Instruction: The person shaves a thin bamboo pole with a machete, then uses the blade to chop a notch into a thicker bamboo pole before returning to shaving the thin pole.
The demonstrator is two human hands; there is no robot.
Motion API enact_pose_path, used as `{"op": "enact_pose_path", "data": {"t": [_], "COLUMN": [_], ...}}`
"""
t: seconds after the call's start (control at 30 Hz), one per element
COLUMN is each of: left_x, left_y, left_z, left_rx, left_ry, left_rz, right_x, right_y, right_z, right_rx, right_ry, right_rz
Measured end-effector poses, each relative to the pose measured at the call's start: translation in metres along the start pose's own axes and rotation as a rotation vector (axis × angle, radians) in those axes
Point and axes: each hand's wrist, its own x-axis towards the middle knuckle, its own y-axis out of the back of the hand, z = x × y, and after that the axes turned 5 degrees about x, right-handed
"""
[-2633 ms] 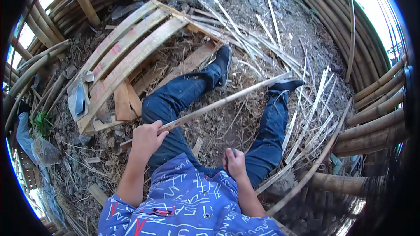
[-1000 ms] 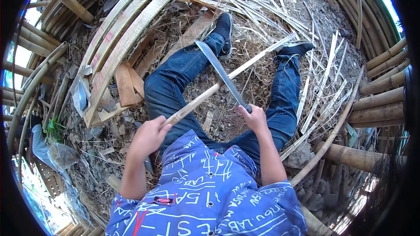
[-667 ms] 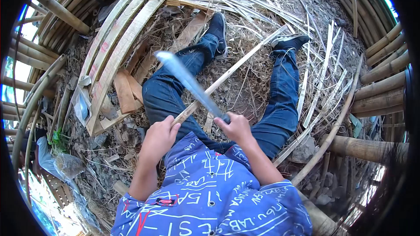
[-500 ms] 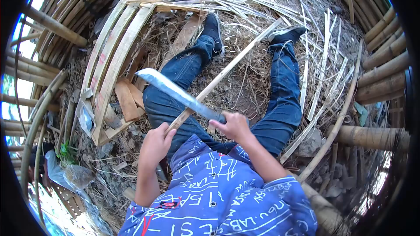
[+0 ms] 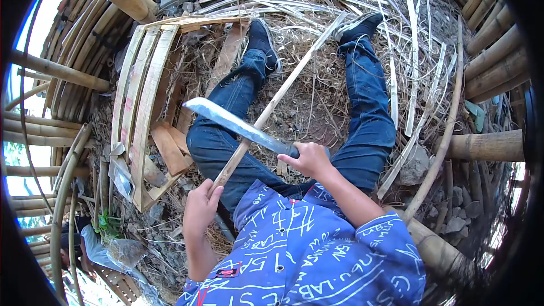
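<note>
My left hand [image 5: 202, 204] is closed round the near end of a long, pale bamboo strip [image 5: 283, 89], which slants away to the upper right between my feet. In my right hand [image 5: 310, 160] is the dark handle of a large knife [image 5: 238, 125]. Its broad metal blade points to the upper left and lies across the strip, a little beyond my left hand. The strip passes over my thigh in blue jeans.
A slatted wooden crate [image 5: 152, 93] lies left of my legs. Thin pale strips [image 5: 414, 62] litter the ground ahead and right. Thick bamboo poles [image 5: 487, 146] stick out on the right. At the lower left, a person [image 5: 96, 246] is partly visible beyond the poles.
The view has shifted and tilted slightly. The blade still crosses the strip, with its tip a little lower and farther right in view. Both hands keep their hold.
</note>
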Motion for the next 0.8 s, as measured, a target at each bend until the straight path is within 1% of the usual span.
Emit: {"op": "enact_pose_path", "data": {"t": [0.07,0.1,0.13,0.17,0.2,0.3,0.33,0.43,0.5,0.53,0.6,0.63,0.67,0.73,0.8], "left_x": [-0.01,-0.017,-0.022,-0.025,-0.025,-0.018,-0.017,-0.013,-0.014,-0.016,-0.02,-0.02,-0.02,-0.016,-0.01], "left_y": [0.009,0.013,0.018,0.02,0.019,0.019,0.022,0.019,0.017,0.019,0.023,0.022,0.017,0.013,0.015], "left_z": [0.003,0.001,0.003,0.014,0.011,0.005,0.004,0.012,0.012,0.011,0.009,0.009,0.009,0.003,-0.011], "left_rx": [0.044,0.042,0.036,0.056,0.055,0.117,0.111,0.11,0.102,0.109,0.053,0.057,0.06,0.063,0.076], "left_ry": [0.003,0.004,0.007,0.006,0.009,-0.021,-0.026,-0.036,-0.035,-0.033,-0.025,-0.027,-0.026,-0.035,-0.038], "left_rz": [0.0,0.005,0.011,-0.006,-0.002,0.042,0.05,0.033,0.019,0.018,0.028,0.028,0.013,0.006,0.013], "right_x": [0.007,0.014,0.023,0.032,0.037,0.036,0.032,0.019,0.015,0.019,0.038,0.048,0.054,0.051,0.041], "right_y": [0.008,0.011,0.019,0.023,0.027,0.022,0.018,0.008,0.01,0.01,0.018,0.021,0.016,0.02,0.015], "right_z": [0.003,0.012,0.015,0.022,0.022,0.011,0.007,-0.003,-0.01,-0.005,0.021,0.034,0.044,0.034,0.025], "right_rx": [-0.01,0.059,0.182,0.127,0.07,0.045,0.084,0.083,0.054,0.061,0.023,-0.015,-0.08,-0.016,0.046], "right_ry": [0.004,-0.009,-0.156,-0.143,-0.125,-0.08,-0.078,-0.033,-0.025,-0.026,-0.089,-0.089,-0.053,-0.068,-0.046], "right_rz": [-0.015,0.066,0.076,0.063,0.048,0.08,0.082,0.073,-0.015,-0.016,0.087,0.08,0.132,0.089,0.109]}}
